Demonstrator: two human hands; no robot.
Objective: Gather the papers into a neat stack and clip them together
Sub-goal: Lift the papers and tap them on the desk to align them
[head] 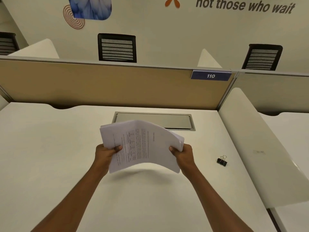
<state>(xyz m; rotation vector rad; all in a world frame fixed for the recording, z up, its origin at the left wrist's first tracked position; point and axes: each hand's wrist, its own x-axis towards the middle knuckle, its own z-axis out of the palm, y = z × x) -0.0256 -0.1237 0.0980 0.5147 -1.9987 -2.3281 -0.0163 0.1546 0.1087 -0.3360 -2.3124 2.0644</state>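
— What sits closest to us?

— Two bare forearms (71, 198), coming in from the near edge over the white desk (41, 148).

— Starting at the left, then?

— The left hand (104, 154) pinches the left edge of the papers (142, 144), thumb on top and the other fingers hidden underneath.

— And the papers themselves?

— Held up off the desk at its middle, bowed upward between the hands. The sheets are fanned and uneven at the far left corner and along the right edge. The top sheet carries print too small to read.

— The other side?

— The right hand (183, 154) grips the right edge the same way, thumb on top.

— Where's the clip?

— A black binder clip (222, 161) lies on the desk to the right of the right hand, apart from the papers, with nothing touching it.

— Anything further back?

— A metal hatch (153, 120) set in the desk just beyond the papers, then a tan partition (100, 86) with a blue plate (211, 75) reading 110 at its right end.
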